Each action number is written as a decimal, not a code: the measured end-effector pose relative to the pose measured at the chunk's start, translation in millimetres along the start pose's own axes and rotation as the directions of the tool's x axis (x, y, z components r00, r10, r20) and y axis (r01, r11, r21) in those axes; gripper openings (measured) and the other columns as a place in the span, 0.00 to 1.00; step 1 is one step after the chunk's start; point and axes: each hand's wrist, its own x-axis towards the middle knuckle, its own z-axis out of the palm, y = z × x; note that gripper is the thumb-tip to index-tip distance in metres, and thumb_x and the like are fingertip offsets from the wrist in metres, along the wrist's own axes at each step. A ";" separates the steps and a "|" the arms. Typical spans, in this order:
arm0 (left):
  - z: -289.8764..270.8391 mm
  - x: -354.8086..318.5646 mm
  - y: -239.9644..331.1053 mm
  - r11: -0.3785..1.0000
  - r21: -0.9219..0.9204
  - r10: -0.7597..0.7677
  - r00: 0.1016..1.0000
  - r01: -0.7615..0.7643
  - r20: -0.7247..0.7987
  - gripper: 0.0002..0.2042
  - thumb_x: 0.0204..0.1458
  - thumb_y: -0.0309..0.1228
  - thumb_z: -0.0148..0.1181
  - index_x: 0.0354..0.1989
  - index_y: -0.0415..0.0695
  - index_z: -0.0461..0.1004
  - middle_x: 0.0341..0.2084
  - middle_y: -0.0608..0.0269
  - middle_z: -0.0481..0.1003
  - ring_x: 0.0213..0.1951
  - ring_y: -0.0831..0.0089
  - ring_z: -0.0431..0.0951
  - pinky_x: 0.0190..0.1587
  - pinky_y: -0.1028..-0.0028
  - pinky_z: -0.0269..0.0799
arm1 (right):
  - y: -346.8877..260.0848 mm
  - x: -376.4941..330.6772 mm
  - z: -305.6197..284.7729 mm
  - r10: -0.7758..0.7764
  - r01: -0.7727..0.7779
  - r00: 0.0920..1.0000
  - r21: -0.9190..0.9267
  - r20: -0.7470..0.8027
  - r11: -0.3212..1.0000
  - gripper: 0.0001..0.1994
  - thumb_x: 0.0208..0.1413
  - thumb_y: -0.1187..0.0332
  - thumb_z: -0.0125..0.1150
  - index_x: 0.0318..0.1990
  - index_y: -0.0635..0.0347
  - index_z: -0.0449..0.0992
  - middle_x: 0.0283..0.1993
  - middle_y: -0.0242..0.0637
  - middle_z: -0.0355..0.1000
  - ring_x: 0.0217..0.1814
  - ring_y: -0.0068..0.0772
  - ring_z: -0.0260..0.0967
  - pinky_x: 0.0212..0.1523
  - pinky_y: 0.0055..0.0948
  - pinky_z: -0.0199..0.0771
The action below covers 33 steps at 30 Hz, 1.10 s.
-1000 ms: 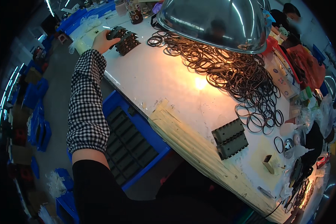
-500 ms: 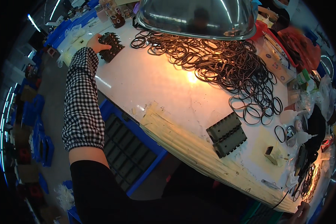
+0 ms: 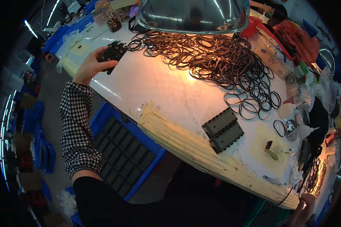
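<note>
My left hand (image 3: 90,66) grips a dark studded block (image 3: 114,53) at the far left of the white table (image 3: 140,83), fingers behind it and thumb in front. At the lower right edge is my right hand (image 3: 306,209), partly in shadow, with its fingers curled together. A thin black ring (image 3: 302,192) shows at its fingertips; whether they pinch it I cannot make out. Two dark green toothed blocks (image 3: 223,130) lie side by side near the front edge. Behind them spreads a large tangled heap of black rubber rings (image 3: 216,56).
A shiny metal lamp hood (image 3: 193,17) overhangs the ring heap. Below the table's padded yellowish edge (image 3: 193,147) stands a blue crate (image 3: 155,155) of dark blocks. Bags, bottles and a tissue box (image 3: 272,62) crowd the right side. Another person's hand (image 3: 267,8) is at the back.
My left hand has drawn nearer with the studded block, tilting it. My right hand has come further up into view at the lower right. The view has shifted slightly.
</note>
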 end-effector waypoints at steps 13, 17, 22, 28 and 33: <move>225.1 -99.4 137.1 0.902 -0.404 0.284 0.501 0.150 0.818 0.38 0.44 0.26 0.73 0.63 0.36 0.58 0.46 0.57 0.76 0.49 0.75 0.76 0.53 0.75 0.72 | -104.8 101.9 130.7 -0.527 0.373 0.843 0.587 0.110 0.718 0.39 0.40 0.71 0.73 0.64 0.61 0.62 0.58 0.47 0.66 0.58 0.52 0.65 0.57 0.41 0.67; 254.1 -101.1 153.6 0.918 -0.335 0.251 0.341 0.214 0.906 0.42 0.42 0.21 0.73 0.66 0.37 0.53 0.54 0.56 0.71 0.54 0.72 0.73 0.58 0.73 0.71 | -79.2 83.4 133.9 -0.476 0.224 0.861 0.711 0.176 0.667 0.33 0.42 0.73 0.72 0.59 0.59 0.66 0.52 0.43 0.70 0.53 0.48 0.69 0.53 0.38 0.71; 277.4 -105.0 161.8 0.928 -0.238 0.167 0.251 0.287 0.953 0.48 0.41 0.32 0.77 0.68 0.38 0.49 0.56 0.56 0.69 0.57 0.71 0.71 0.60 0.70 0.68 | -61.5 65.0 116.0 -0.370 0.115 0.904 0.712 0.214 0.692 0.29 0.43 0.74 0.73 0.55 0.61 0.68 0.48 0.39 0.73 0.48 0.37 0.75 0.50 0.30 0.74; 298.9 -140.4 142.5 0.748 -0.640 0.505 0.478 0.172 0.719 0.43 0.41 0.23 0.75 0.66 0.41 0.53 0.55 0.60 0.68 0.56 0.73 0.71 0.56 0.72 0.72 | -40.7 49.5 113.8 -0.143 -0.163 0.947 0.815 0.287 0.557 0.29 0.44 0.74 0.74 0.54 0.65 0.67 0.46 0.36 0.73 0.47 0.22 0.73 0.49 0.24 0.74; 325.1 -154.2 140.4 0.748 -0.628 0.586 0.659 -0.215 0.472 0.35 0.42 0.22 0.74 0.60 0.39 0.62 0.51 0.60 0.72 0.54 0.73 0.73 0.56 0.72 0.72 | -34.3 44.8 117.4 -0.163 -0.048 0.970 0.801 0.180 0.597 0.30 0.41 0.75 0.75 0.55 0.64 0.68 0.45 0.37 0.74 0.46 0.25 0.75 0.47 0.25 0.75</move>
